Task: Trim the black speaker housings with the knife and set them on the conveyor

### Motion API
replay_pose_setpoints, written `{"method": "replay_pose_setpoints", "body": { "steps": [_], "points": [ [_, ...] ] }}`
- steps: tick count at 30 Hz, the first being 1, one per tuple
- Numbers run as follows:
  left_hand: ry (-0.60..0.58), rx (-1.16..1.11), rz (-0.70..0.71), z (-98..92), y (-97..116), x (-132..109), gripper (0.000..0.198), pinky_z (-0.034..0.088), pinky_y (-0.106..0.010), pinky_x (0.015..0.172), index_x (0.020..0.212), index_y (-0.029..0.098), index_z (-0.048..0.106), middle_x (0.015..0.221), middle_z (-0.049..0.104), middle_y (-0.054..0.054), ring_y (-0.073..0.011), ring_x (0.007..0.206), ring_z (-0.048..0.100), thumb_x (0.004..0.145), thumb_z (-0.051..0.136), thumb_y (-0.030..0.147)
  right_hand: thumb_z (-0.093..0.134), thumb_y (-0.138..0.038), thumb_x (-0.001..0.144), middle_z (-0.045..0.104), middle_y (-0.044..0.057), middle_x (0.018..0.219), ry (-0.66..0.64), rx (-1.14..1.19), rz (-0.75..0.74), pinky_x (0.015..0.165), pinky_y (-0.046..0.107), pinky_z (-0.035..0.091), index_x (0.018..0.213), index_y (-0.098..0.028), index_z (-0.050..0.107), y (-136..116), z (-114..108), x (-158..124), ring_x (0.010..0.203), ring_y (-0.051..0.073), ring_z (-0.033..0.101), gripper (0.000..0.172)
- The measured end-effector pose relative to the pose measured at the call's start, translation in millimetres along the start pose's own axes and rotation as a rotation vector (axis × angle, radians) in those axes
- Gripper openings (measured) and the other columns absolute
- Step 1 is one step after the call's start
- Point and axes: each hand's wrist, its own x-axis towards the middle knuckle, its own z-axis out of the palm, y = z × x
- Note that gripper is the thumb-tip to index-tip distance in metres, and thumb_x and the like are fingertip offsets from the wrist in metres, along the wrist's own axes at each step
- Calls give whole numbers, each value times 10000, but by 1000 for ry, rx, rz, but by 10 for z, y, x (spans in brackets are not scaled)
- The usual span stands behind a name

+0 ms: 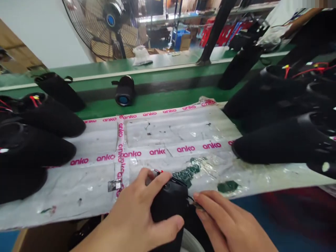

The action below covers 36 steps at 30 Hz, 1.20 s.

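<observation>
A black cylindrical speaker body (170, 201) is close to me at the table's front edge, its end rim tilted away. My left hand (140, 210) is wrapped around its left side, with fingers over the rim and the thumb across the front. A bit of red wire shows by the index fingertip. On the speaker's right side, my right hand (228, 220) is closed in a pinch beside a thin dark cord or strap. What lies between those fingertips is mostly hidden. Below the speaker, part of a pale round rim shows between my hands.
Black fabric-covered cylinders stand at the left (44, 147) and right (273, 140), some with red wires. A small speaker (125, 91) rests on the green conveyor (157, 99). White sheeting (91, 189) with pink-lettered tape covers the table. A fan (112, 24) and another person's arm (301, 22) are beyond.
</observation>
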Motion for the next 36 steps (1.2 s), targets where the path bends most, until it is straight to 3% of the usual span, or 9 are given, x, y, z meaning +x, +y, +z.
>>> {"method": "replay_pose_setpoints", "body": {
  "steps": [3,6,13,17,19,23,26,30,36],
  "points": [
    [-21,-78,48,0,-29,37,712,615,-642,1072,1459,445,648,1381,584,-101,-407,1244,699,791,892,406,480,-59,1040,787,74,991,-52,-258,-196,686,340,610,1287,-175,618,7,-100,125,774,218,765,306],
    [-49,-190,39,59,-37,52,753,577,-644,1137,1445,446,630,1396,521,-84,-389,1304,650,756,925,364,450,-17,1004,787,57,957,-77,-333,-254,668,352,566,1271,-165,612,25,-189,223,736,211,747,346],
    [-140,-342,-157,157,116,103,792,481,-720,1206,1396,390,591,1465,353,-80,-393,1382,577,685,921,274,380,-42,1044,773,47,889,-117,-397,-268,656,388,548,1225,-156,610,12,-254,223,729,232,747,314],
    [-132,-370,-121,180,136,131,738,536,-662,1174,1301,379,613,1558,287,-78,-461,1565,409,642,877,175,407,-44,1048,808,96,986,-146,-424,-283,720,411,582,1277,-119,613,-5,-228,122,809,262,773,317],
    [-106,-367,-50,189,117,128,759,552,-632,1165,1299,411,585,1605,295,-57,-456,1627,337,643,826,113,430,-50,1049,811,119,1015,-160,-446,-270,730,421,592,1304,-85,617,-25,-197,75,831,273,774,318],
    [-115,-355,83,154,54,124,778,538,-592,1188,1324,475,508,1613,397,-19,-383,1609,423,710,765,71,450,-31,1044,811,127,1020,-156,-466,-219,763,405,594,1309,-27,619,-51,-157,-4,848,257,763,314],
    [-147,-353,150,119,5,145,704,478,-629,1237,1322,489,513,1599,479,-5,-360,1571,487,785,792,129,384,21,1012,808,110,1006,-177,-457,-225,777,396,587,1275,-54,623,-29,-181,-30,848,247,760,363],
    [-149,-358,209,148,-26,183,748,455,-634,1258,1367,493,504,1582,531,-8,-361,1583,480,781,809,141,384,36,944,776,93,919,-217,-487,-247,657,389,566,1251,-70,611,2,-209,2,743,244,739,397],
    [-59,-312,229,211,66,201,699,609,-469,1148,1291,394,586,1437,610,-41,-335,1456,622,699,777,75,420,14,906,685,60,788,-226,-593,-172,529,363,474,1181,-125,556,-55,-157,35,593,223,640,337]
  ]
}}
